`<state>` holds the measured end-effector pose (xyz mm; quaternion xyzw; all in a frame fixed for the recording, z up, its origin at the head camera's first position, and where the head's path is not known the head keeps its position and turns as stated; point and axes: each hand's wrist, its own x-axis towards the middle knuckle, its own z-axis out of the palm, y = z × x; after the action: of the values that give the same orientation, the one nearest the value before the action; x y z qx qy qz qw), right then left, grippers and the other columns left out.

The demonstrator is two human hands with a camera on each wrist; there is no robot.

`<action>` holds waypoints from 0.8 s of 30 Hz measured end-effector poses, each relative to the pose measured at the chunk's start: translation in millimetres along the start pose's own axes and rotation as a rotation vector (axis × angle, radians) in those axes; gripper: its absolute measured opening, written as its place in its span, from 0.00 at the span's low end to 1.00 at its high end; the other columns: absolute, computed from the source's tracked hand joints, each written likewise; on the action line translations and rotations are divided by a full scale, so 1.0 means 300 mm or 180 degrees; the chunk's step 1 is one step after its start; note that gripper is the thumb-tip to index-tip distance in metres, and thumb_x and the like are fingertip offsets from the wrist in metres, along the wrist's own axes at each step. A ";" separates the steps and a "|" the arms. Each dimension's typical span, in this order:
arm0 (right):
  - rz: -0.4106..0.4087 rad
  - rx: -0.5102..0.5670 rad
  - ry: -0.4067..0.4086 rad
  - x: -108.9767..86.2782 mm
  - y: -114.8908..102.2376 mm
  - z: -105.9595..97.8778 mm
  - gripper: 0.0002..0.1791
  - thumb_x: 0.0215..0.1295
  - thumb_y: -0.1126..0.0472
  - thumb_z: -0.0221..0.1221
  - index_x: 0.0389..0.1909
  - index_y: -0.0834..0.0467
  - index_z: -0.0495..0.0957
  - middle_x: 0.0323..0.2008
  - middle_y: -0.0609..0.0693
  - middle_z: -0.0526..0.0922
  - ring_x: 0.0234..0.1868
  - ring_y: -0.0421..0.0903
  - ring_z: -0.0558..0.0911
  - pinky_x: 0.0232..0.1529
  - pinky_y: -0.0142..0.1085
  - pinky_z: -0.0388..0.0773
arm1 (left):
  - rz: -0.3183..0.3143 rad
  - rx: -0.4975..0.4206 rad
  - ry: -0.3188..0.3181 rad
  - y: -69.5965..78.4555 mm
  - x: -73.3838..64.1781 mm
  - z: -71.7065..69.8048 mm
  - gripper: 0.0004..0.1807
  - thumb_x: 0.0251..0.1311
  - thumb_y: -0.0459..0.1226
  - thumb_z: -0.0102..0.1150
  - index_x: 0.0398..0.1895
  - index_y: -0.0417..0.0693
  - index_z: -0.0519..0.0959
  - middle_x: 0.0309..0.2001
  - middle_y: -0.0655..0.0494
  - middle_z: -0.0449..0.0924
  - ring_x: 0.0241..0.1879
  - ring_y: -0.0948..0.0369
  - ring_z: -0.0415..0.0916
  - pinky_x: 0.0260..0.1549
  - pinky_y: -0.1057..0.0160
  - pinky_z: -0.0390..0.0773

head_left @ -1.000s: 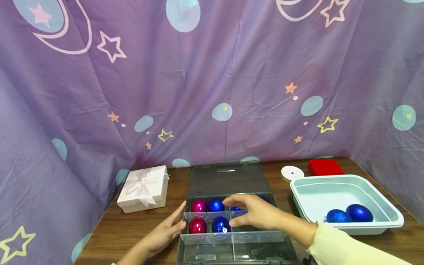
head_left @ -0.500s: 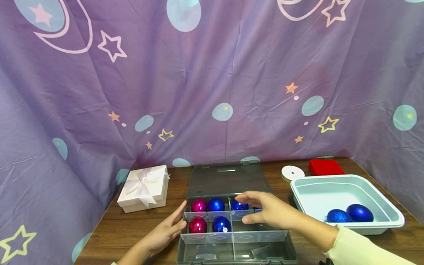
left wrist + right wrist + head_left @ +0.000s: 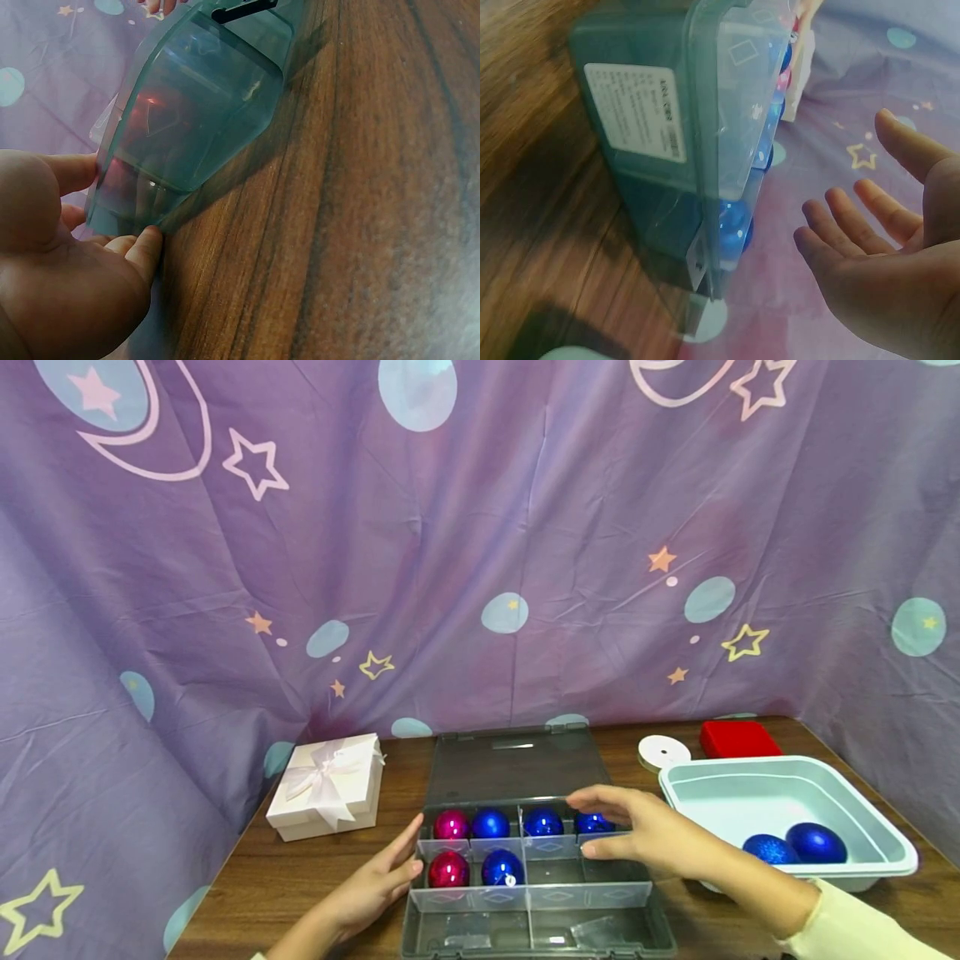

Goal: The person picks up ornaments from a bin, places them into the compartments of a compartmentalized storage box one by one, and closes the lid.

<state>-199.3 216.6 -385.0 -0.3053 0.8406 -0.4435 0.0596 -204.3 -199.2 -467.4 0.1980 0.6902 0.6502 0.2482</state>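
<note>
A translucent grey divider box lies with its lid folded back. Two shiny pink Christmas baubles fill its left column. Beside them are several blue baubles, one in the front row and three along the back row. My left hand rests against the box's left side, thumb by the rim and fingertips low on the wall in the left wrist view. My right hand hovers over the right end with nothing in it, fingers spread, partly covering the last blue bauble.
To the right stands a pale blue basin with two blue baubles in it. Behind it are a white ribbon spool and a red box. A white gift box sits at left. A patterned curtain backs the table.
My right hand has moved right across the box, from above the middle compartments to the right end, uncovering blue baubles in the back row. The left hand stays put.
</note>
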 end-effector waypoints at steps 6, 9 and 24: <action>0.0007 -0.0075 0.0096 -0.035 0.012 -0.033 0.32 0.65 0.50 0.70 0.65 0.59 0.75 0.63 0.59 0.81 0.65 0.63 0.78 0.67 0.50 0.75 | 0.0008 -0.0033 -0.0013 0.000 0.001 0.001 0.42 0.81 0.37 0.42 0.84 0.50 0.29 0.80 0.36 0.15 0.77 0.36 0.17 0.73 0.31 0.34; 0.0009 -0.0088 0.0118 -0.056 0.021 -0.053 0.32 0.65 0.51 0.70 0.66 0.59 0.75 0.63 0.61 0.80 0.65 0.64 0.78 0.65 0.47 0.78 | -0.0002 -0.0047 -0.0006 -0.001 0.001 0.000 0.42 0.81 0.37 0.43 0.84 0.50 0.29 0.80 0.36 0.15 0.77 0.36 0.17 0.74 0.31 0.35; -0.0037 -0.0477 0.0535 -0.174 0.088 -0.159 0.29 0.64 0.56 0.71 0.65 0.56 0.77 0.61 0.53 0.83 0.62 0.27 0.75 0.60 0.15 0.68 | -0.0023 -0.0033 0.0007 0.001 0.001 0.000 0.42 0.81 0.38 0.43 0.84 0.51 0.29 0.80 0.36 0.15 0.77 0.36 0.17 0.73 0.31 0.35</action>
<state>-186.9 291.0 -385.9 -0.2756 0.8716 -0.4037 -0.0367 -204.6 -199.0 -467.2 0.1935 0.6878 0.6531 0.2508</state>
